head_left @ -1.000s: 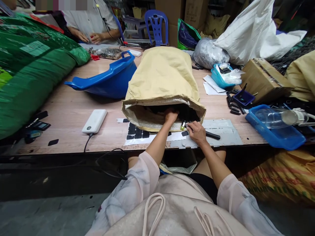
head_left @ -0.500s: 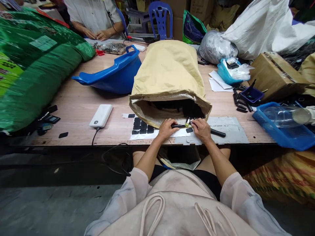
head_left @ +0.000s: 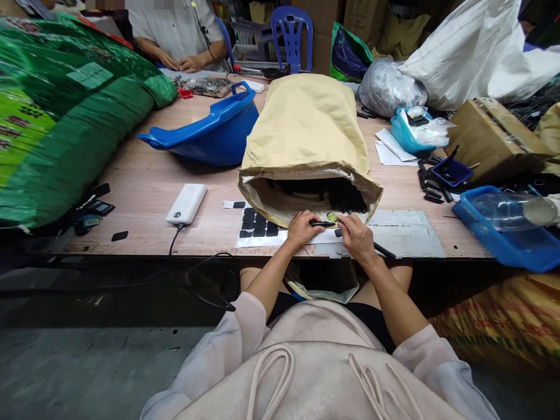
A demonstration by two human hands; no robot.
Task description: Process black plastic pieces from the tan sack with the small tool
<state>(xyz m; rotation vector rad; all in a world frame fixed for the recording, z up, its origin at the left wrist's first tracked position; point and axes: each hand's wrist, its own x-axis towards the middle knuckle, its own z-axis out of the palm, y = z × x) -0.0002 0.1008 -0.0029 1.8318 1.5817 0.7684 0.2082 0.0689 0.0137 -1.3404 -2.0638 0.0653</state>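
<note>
Steadying the black stick [head_left: 322,224] pinched in the left hand [head_left: 301,230] before the sack [head_left: 308,125] should help the right hand [head_left: 357,238], whose hold is unclear.

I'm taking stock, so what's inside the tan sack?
Inside the tan sack, black pieces too dark to identify show through the open mouth, mostly toward the right. Anything deeper is hidden by the sack's upper side and shadow.

The person is wearing a pale beige apron [head_left: 324,361] with darker smudges. Pale cords [head_left: 366,379] are lying in loops on its front. Sheer whitish sleeves [head_left: 210,350] with greyish patches are ending around the elbows, black clothing [head_left: 376,326] is covering the lap, and the left hand [head_left: 301,230] and right hand [head_left: 357,236] are showing bare.
</note>
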